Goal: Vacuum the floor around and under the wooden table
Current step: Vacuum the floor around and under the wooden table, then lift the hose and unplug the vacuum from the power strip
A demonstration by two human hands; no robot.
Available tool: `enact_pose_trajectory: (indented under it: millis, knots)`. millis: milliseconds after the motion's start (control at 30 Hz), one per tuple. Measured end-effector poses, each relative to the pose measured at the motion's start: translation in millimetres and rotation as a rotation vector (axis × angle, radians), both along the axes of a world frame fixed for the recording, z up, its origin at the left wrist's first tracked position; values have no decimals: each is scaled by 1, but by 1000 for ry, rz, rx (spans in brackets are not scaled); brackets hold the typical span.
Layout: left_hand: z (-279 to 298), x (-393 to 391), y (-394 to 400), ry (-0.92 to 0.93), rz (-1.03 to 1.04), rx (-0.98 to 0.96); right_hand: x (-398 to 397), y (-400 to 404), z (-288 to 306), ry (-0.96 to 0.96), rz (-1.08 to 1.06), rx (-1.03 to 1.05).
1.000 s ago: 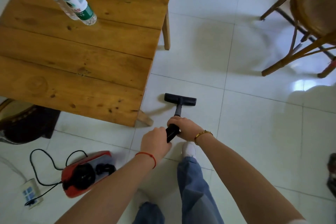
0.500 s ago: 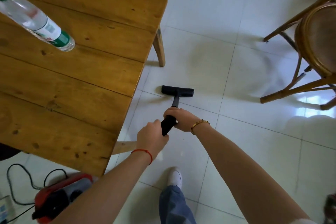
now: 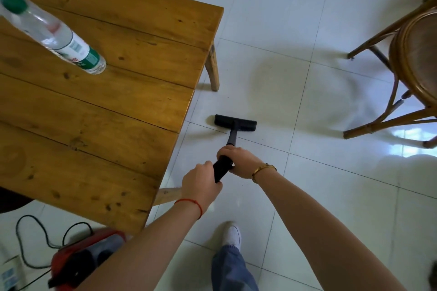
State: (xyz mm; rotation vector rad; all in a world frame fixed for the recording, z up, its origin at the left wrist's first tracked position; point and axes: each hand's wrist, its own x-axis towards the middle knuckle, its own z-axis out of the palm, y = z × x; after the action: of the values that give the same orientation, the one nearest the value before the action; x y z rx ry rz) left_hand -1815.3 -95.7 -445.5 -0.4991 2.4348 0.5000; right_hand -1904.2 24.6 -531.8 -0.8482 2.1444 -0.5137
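Both hands hold the black vacuum wand [image 3: 223,168]: the right hand [image 3: 241,162] is curled round it further down, the left hand [image 3: 201,184] wraps the upper end, fingers of each closed round the tube. The flat floor nozzle [image 3: 235,122] rests on the white tiled floor [image 3: 307,196], just beside the right-hand edge of the wooden desk [image 3: 106,106] and between its two visible legs, near the far leg [image 3: 212,66]. A water bottle [image 3: 54,33] stands on the desk (it only looks tilted through the wide lens). The red vacuum body [image 3: 82,260] sits on the floor by the near corner, its cord [image 3: 35,238] trailing toward a power strip [image 3: 9,274].

The step in hand looks like sweeping the strip of floor alongside the desk. Next, I judge, the nozzle must swing left, under the top, which calls for lowering the wand and steering clear of the legs. A rattan chair [image 3: 406,71] stands well apart to the right.
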Motion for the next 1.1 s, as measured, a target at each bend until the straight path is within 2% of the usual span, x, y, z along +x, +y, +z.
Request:
enact_pose_trajectory:
  millis: [333,533,700,900,1100]
  knots:
    - [36,111,-32,-43,-226,-58,145,-14,22,-54,-155,-51]
    - [51,199,-66,-102,-333,-22,256,-44,32,-73,-259,-60]
    - [69,264,-101,-120,-506,-100,342,-80,45,-97,-357,-77]
    - [85,328,-144,-66,-633,-158,416,-118,64,-127,-468,-110]
    - [96,375,-182,52,-617,-185,460,-141,71,-166,-555,-117]
